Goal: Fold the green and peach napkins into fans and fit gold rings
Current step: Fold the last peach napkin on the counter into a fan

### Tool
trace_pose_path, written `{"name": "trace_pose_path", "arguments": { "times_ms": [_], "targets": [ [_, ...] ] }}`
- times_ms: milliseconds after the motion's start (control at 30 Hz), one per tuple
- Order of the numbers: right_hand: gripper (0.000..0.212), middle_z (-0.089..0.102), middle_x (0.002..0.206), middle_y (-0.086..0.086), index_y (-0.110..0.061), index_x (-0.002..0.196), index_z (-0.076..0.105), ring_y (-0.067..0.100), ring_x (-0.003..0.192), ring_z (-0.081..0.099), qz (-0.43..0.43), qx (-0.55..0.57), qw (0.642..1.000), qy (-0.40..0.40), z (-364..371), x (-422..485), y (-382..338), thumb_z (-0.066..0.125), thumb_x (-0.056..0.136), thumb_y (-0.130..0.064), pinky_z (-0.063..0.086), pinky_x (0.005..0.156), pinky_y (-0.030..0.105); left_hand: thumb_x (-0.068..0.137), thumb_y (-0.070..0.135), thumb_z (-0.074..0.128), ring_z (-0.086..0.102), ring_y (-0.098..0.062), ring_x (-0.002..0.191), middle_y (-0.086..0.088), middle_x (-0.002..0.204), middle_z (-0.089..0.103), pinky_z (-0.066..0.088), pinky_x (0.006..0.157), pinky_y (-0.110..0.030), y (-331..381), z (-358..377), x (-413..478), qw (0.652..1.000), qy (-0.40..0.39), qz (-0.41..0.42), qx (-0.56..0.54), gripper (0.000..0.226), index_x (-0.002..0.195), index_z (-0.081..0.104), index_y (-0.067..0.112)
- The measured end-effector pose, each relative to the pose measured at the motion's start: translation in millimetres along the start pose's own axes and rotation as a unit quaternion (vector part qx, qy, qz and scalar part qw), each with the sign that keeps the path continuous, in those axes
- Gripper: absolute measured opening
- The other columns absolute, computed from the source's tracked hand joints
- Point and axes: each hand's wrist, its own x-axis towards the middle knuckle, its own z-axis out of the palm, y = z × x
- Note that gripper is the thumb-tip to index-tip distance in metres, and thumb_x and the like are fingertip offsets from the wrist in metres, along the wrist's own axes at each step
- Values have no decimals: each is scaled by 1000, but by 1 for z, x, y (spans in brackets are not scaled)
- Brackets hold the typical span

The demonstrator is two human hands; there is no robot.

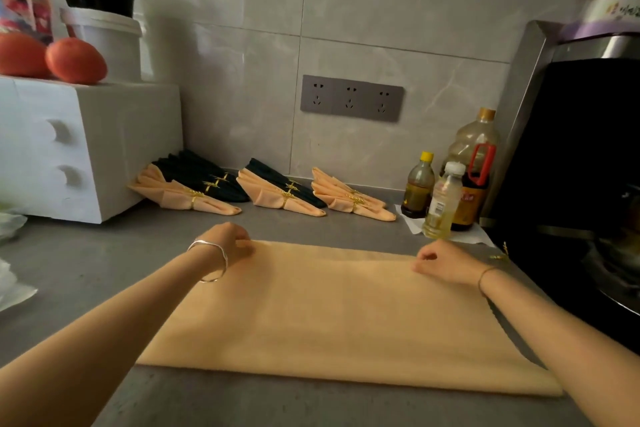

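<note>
A peach napkin (332, 315) lies spread flat on the grey counter (104, 263), with a narrow fold along its far edge. My left hand (232, 241) pinches the far left corner of that fold. At the far right corner, my right hand (440, 263) pinches the same edge. Against the back wall lie finished fans in gold rings: a peach and dark green group (194, 187) on the left, a second group (280, 192) in the middle, and peach fans (349, 196) on the right. A loose gold ring (500, 255) lies just right of my right hand.
A white box (86, 146) with two tomatoes (74, 61) on top stands at the left. Oil and sauce bottles (446, 198) crowd the back right. A black appliance (581, 184) borders the napkin's right side. A wall socket strip (351, 97) is on the tiles.
</note>
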Motion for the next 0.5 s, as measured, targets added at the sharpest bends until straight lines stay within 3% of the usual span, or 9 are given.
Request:
{"name": "trace_pose_path", "arguments": {
  "times_ms": [133,267,500],
  "targets": [
    [12,63,87,-5,-21,82,66,10,85,57,17,3,1000,19,9,18,4,60,89,-28,45,77,25,94,30,54,52,-14,90,-1,110,62,41,75,-23,1,11,18,1000,6,-8,30,23,114,61,22],
    [12,63,88,-5,-20,84,65,9,84,56,22,15,999,44,12,29,5,57,91,-26,42,71,24,96,31,51,52,-15,91,-2,113,61,41,74,-24,6,11,26,998,14,-14,56,24,117,58,22],
    [12,65,92,-3,-21,83,66,12,87,58,35,2,997,72,21,41,5,57,90,-25,47,77,27,95,30,52,51,-15,89,-3,113,61,41,73,-24,12,14,33,995,39,-30,89,26,120,57,21]
  ]
}}
